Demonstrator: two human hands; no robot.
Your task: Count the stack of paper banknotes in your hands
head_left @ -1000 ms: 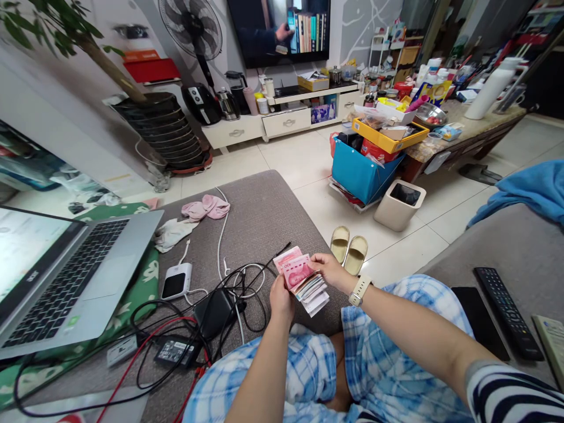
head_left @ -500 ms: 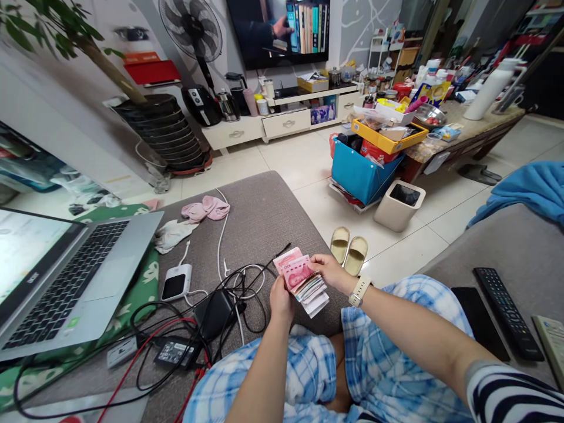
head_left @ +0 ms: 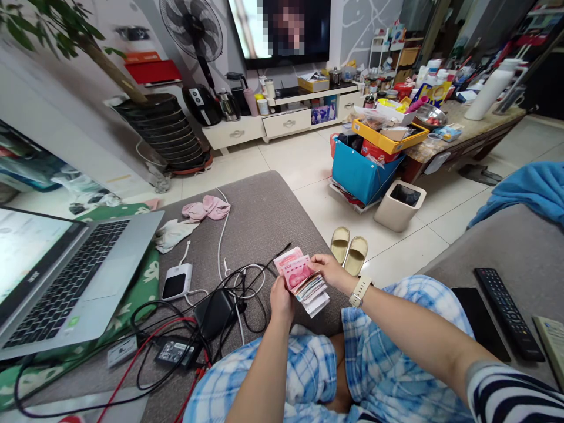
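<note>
A stack of banknotes [head_left: 298, 272] is held over the sofa, in front of my knees. Pink notes lie on top, and several fanned edges of other notes and white paper show at the lower right. My left hand [head_left: 282, 296] is closed around the stack's lower left side. With its fingertips, my right hand [head_left: 328, 270] pinches the top notes at their right edge. A pale watch [head_left: 360, 291] is on my right wrist. The undersides of the notes and some of my fingers are hidden.
Left of my hands lie tangled cables with a black power adapter [head_left: 178, 351], a white device with a black screen [head_left: 177, 282] and an open laptop [head_left: 83, 276]. Slippers [head_left: 355, 255] and a bin [head_left: 400, 205] stand on the floor. A remote [head_left: 509, 314] lies at right.
The top pink note has shifted slightly under my fingers. Both hands stay in nearly the same place. The television picture has changed.
</note>
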